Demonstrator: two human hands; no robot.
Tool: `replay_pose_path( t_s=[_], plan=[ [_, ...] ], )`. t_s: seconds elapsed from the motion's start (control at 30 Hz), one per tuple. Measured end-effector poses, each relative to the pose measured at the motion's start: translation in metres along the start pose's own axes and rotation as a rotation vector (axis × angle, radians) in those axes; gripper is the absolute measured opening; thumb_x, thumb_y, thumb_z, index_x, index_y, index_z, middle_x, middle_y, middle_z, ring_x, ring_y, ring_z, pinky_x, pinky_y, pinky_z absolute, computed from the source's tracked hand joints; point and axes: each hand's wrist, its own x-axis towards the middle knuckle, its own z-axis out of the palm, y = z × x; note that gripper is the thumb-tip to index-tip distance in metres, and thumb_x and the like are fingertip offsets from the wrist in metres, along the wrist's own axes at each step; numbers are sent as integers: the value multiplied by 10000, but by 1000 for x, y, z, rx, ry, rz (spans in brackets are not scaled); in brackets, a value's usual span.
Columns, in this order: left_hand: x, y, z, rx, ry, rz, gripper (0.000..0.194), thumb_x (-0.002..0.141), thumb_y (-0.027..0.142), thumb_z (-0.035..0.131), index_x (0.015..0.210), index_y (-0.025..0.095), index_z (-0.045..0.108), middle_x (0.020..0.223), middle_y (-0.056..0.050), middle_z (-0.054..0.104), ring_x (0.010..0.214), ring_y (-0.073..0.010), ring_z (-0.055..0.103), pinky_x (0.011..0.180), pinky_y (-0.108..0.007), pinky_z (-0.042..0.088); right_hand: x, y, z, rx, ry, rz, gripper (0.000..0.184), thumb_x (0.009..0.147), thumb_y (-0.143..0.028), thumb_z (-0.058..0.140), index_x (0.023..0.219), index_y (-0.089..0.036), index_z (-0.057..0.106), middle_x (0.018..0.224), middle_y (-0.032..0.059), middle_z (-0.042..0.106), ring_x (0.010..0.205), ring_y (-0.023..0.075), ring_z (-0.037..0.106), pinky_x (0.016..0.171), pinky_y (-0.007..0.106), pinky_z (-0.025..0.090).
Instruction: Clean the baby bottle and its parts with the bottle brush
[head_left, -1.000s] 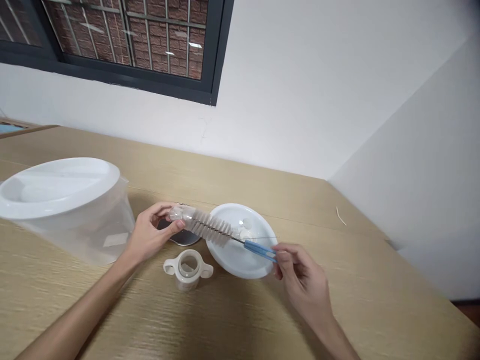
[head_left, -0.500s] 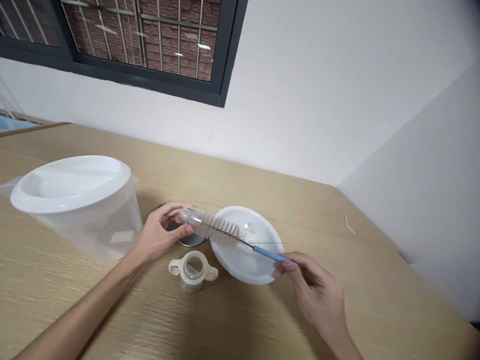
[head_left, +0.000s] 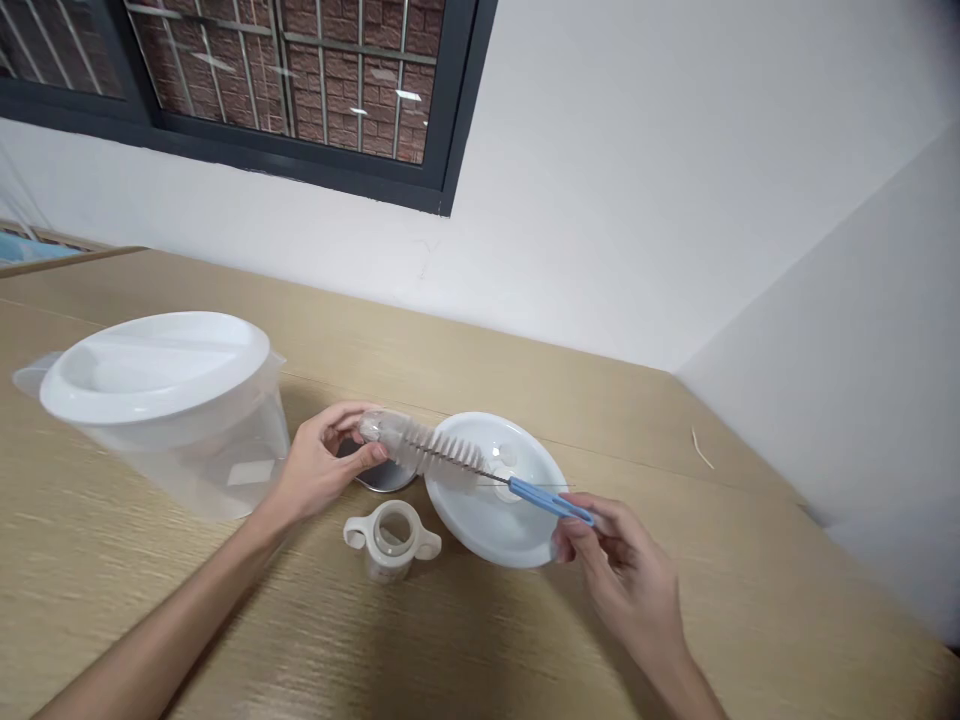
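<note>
My right hand [head_left: 626, 570] is closed round the blue handle [head_left: 551, 499] of a bottle brush. The pale bristles [head_left: 457, 452] point left over a white bowl [head_left: 499, 545]. At the brush's far end my left hand [head_left: 330, 455] grips a clear, rounded plastic cover [head_left: 382, 427] between thumb and fingers. The tip of the bristles seems to be inside it. Small clear and whitish pieces lie in the bowl, partly hidden by the brush. Just below my left hand, a baby bottle with two handles [head_left: 393, 540] stands upright without a lid.
On the left stands a large translucent jug [head_left: 202, 455] with a white lid. A dark round metal dish [head_left: 390, 476] lies partly behind my left hand. A thin pale strip [head_left: 701, 447] is on the wooden table [head_left: 750, 560] at right. A wall and a barred window close off the back.
The brush handle has turned slightly in my right hand, which has shifted a little up and left. My left hand keeps its grip on the clear cover. The view has moved slightly.
</note>
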Motion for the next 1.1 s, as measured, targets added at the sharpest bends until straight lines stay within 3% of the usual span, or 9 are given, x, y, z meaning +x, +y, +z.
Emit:
replay_pose_path(
  t_s=[0.17,0.23,0.3,0.4,0.5,0.63,0.87,1.1],
  plan=[
    [-1,2,4,-61,-17,77,530,631,360,951,1070,173,721,996,-101,756,917,-237,680,830,-340,536,2,-2,-5,-71,-104,22,458,1031,-507,502,691,-216,600,539,-7,558,481,118,482,473,241,401],
    [-2,1,3,-41,-9,70,534,632,376,947,1073,175,724,1001,-105,755,917,-243,683,828,-346,540,1,0,-5,-62,-92,17,390,1025,-498,519,798,-210,651,577,-9,569,509,123,506,494,242,419],
    [-2,-2,1,-2,14,48,525,650,408,933,1073,176,726,996,-105,758,916,-250,687,828,-352,544,-1,3,-2,-33,-42,-19,283,994,-478,591,1031,-211,672,659,-11,603,568,131,557,540,243,464],
    [-1,-5,-1,47,50,20,510,700,456,895,1087,176,719,968,-100,761,916,-256,691,828,-357,546,-2,9,1,-7,21,-104,387,921,-413,713,1237,-220,601,808,10,658,655,143,617,628,270,540],
    [0,-7,-3,69,65,6,505,724,484,873,1083,169,709,933,-94,763,896,-252,692,801,-343,544,1,14,1,-43,22,-204,364,900,-318,742,1225,-226,606,917,45,683,689,147,649,636,283,579],
    [1,-5,-3,92,66,-3,519,697,492,887,1061,163,717,956,-103,774,864,-245,695,759,-325,543,7,18,-3,-123,-39,-296,209,937,-265,686,1140,-234,654,873,42,673,684,145,650,572,256,576],
    [2,-4,-2,93,76,-25,551,644,482,916,1052,169,719,942,-91,778,838,-245,702,747,-339,557,9,19,-3,-142,16,-314,193,918,-247,702,1110,-235,695,888,51,728,746,168,693,631,280,594],
    [1,-2,1,-31,-40,-26,507,671,366,914,1102,187,715,1048,-97,779,889,-223,709,790,-338,574,8,16,-7,-137,-5,-233,158,908,-317,722,1036,-225,743,879,55,765,691,171,708,612,281,584]
  ],
)
